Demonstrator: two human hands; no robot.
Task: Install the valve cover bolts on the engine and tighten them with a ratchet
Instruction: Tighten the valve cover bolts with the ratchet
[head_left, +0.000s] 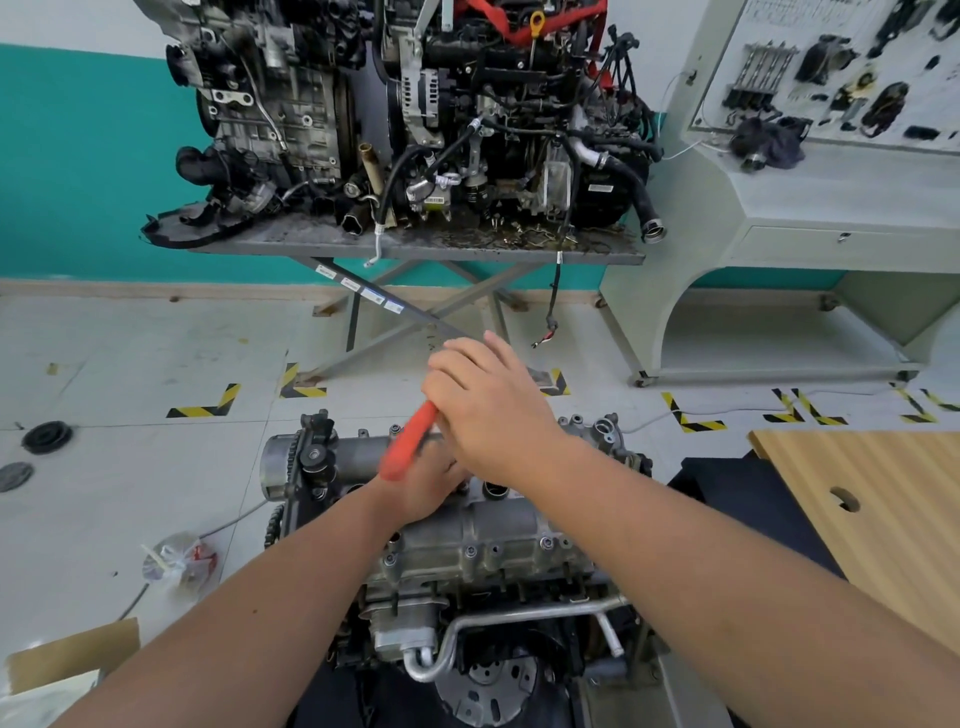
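Right hand (485, 410) gripping the red-handled ratchet (408, 444) at frame centre, left hand (423, 488) lying beneath on the valve cover (467, 535), its grip hidden, engine (483, 597) filling lower centre.

No text can be read anywhere. Small white stickers (358, 290) sit on a leg of the metal stand (415, 248), but their print is too small. The display board (852, 67) at the right carries lines of print at its top, too blurred to make out.
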